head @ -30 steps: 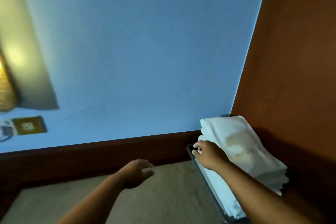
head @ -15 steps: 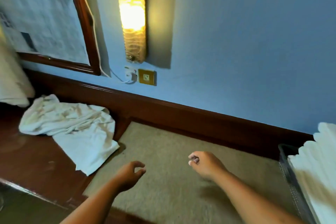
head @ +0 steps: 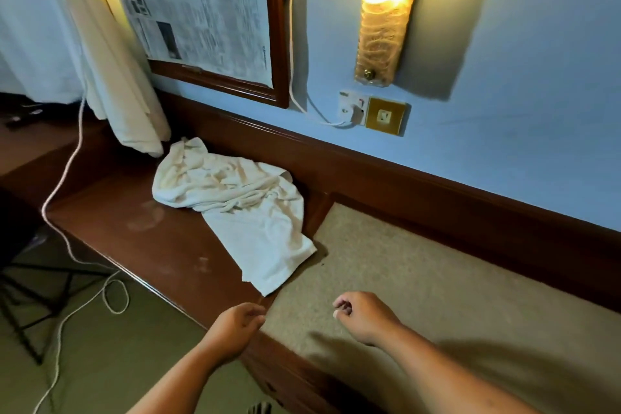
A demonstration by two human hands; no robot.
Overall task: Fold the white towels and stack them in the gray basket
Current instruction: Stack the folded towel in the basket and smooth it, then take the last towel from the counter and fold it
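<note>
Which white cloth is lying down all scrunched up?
The towel on the wooden shelf. The other cloth hangs straight down at the towel's left end.

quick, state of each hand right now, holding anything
left hand: open, fingers loosely curled, holds nothing
right hand: open, fingers loosely curled, holds nothing

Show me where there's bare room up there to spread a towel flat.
The beige mat is bare right of the crumpled towel, between the wooden wall rail and the front edge. The dark wooden top has a smaller bare patch between towel and white cord. Crowded: back left, around the towel and hanging cloth.
</note>
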